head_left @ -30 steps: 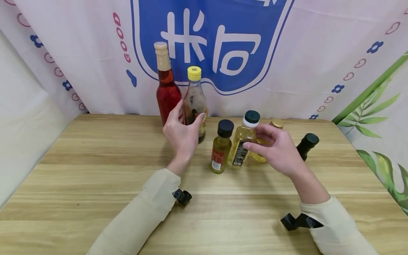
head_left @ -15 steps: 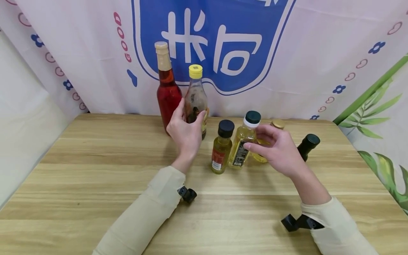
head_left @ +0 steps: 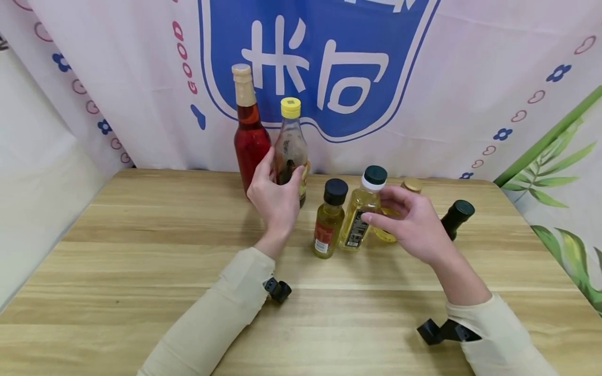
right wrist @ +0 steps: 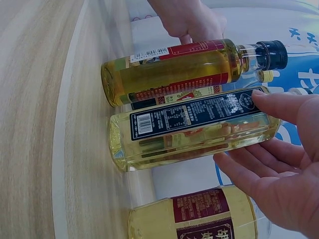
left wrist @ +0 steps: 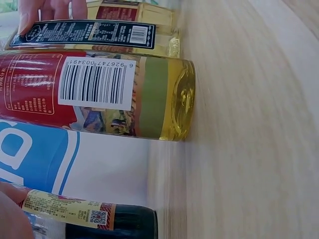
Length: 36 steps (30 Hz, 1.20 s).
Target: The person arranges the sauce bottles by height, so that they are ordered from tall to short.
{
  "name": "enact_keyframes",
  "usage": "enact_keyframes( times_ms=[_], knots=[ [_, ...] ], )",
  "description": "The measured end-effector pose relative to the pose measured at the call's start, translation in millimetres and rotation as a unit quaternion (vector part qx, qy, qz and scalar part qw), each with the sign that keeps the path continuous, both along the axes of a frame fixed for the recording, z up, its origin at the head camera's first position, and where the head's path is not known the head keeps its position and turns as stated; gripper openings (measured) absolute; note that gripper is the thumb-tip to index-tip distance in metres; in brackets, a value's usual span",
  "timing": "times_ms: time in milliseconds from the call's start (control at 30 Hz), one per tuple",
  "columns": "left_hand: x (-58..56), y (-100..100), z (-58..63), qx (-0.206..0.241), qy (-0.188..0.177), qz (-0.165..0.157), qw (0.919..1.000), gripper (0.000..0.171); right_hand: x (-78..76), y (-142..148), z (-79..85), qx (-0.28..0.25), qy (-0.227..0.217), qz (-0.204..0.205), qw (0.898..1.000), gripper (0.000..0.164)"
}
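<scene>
My left hand (head_left: pixel 275 203) holds a yellow-capped glass sauce bottle (head_left: pixel 290 141) at the back of the table, thumb on its right side and fingers on its left. This bottle stands upright, right beside a tall bottle of red liquid (head_left: pixel 252 143). My right hand (head_left: pixel 420 227) grips a clear bottle of pale yellow oil (head_left: pixel 355 216) with a dark green cap. In the right wrist view, the thumb lies on the oil bottle's black label (right wrist: pixel 194 114) and the fingers are on the opposite side. A round, black-capped oil bottle (head_left: pixel 327 224) stands between the two hands.
A gold-capped oil bottle (head_left: pixel 412 185) stands partly hidden behind my right hand. Farther right is a dark bottle with a green cap (head_left: pixel 458 211). A printed curtain (head_left: pixel 451 104) hangs along the back edge of the wooden table (head_left: pixel 141 250).
My left hand has shifted slightly right, and the yellow-capped bottle slightly back. The right hand and its oil bottle stay in place. The head view has tilted a little.
</scene>
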<state>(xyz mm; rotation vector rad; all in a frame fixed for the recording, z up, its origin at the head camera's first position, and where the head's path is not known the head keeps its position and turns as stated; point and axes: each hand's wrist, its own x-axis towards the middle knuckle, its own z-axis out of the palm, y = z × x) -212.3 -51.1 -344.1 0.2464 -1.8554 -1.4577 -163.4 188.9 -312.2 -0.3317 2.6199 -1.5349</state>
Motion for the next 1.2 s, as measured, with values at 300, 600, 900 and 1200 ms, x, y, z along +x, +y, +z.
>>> enact_keyframes(
  times_ms=[300,600,900,1200],
  knots=[
    [0.4,2.4,-0.6,-0.002,0.0,-0.006,1.0,0.06,1.6,1.7,0.0,0.0,0.0,0.0,1.0,0.055],
    [0.3,2.1,0.0,0.001,0.003,-0.003,1.0,0.057,1.4,1.8,-0.4,-0.001,0.007,0.002,1.0,0.055],
    [0.3,1.0,1.5,0.008,-0.003,-0.008,0.9999,0.058,0.5,1.7,-1.0,0.001,0.006,0.005,1.0,0.055],
    [1.3,-1.0,3.0,0.017,-0.004,-0.013,0.9998,0.057,0.5,1.4,-0.5,0.001,0.009,0.006,1.0,0.054]
  ],
)
